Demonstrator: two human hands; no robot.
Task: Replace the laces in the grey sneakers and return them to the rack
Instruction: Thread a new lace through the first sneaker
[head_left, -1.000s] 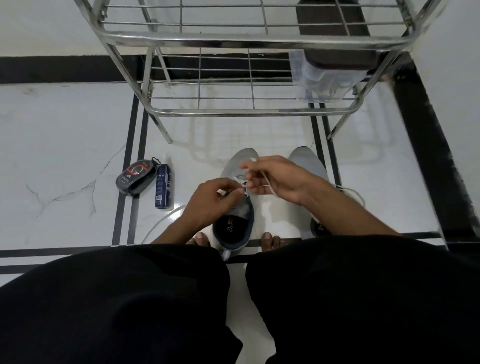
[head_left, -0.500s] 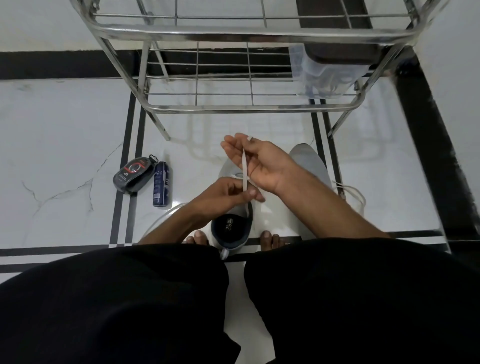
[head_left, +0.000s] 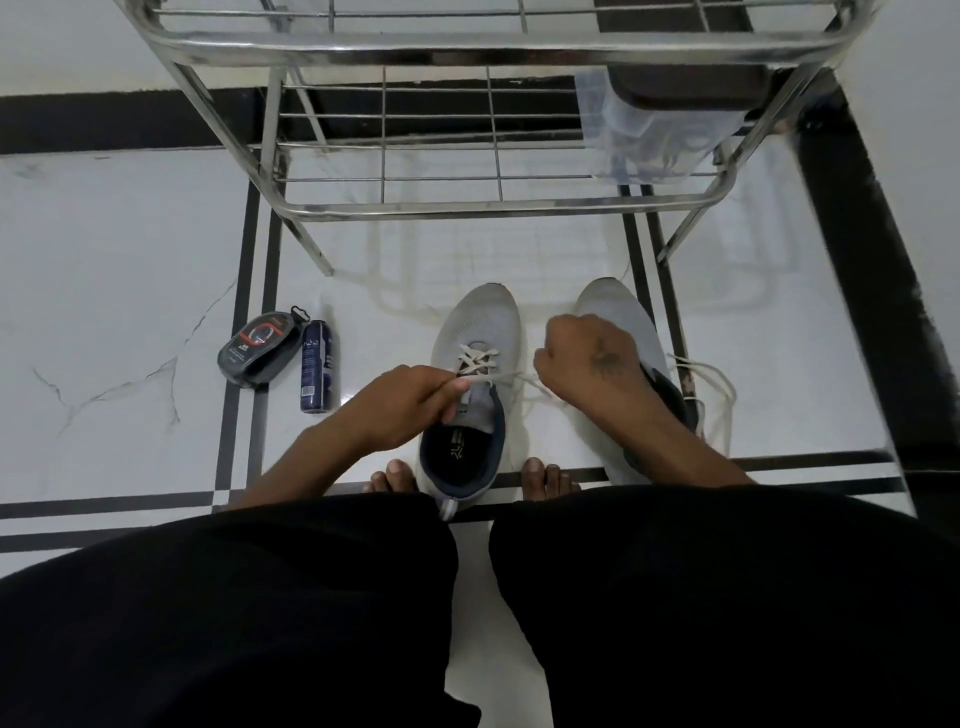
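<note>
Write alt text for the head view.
Seen from above, a squatting person's left hand and right hand pull a white lace taut across a grey sneaker on the floor. Its pair lies beside it, before a metal rack.
</note>
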